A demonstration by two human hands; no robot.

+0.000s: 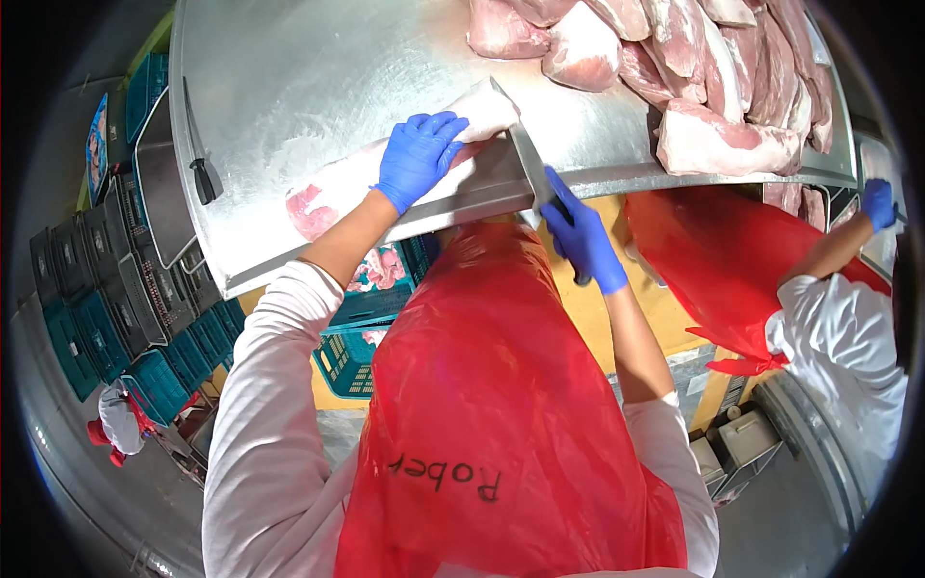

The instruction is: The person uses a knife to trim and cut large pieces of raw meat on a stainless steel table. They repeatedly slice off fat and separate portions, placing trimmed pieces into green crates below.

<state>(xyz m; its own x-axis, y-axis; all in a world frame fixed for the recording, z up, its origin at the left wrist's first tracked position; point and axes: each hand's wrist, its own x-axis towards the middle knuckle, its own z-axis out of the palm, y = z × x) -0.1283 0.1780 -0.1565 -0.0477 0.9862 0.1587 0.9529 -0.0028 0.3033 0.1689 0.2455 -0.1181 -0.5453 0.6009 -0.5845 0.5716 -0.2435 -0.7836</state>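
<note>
A long pale piece of pork loin (349,177) lies slantwise along the near edge of the steel table (318,67). My left hand (420,156), in a blue glove, rests on top of it with the fingers closed over the meat. In my right hand (584,237), also gloved in blue, is a knife (530,164) gripped by its dark handle. The blade points away from me and lies against the right end of the loin. Whether its edge is in the meat I cannot tell.
Many pork pieces (708,67) are heaped at the table's far right. A second knife (200,173) lies near the left edge. Below are a green crate (345,364) and meat scraps (382,270). Close on my right, a co-worker in a red apron (723,250) stands.
</note>
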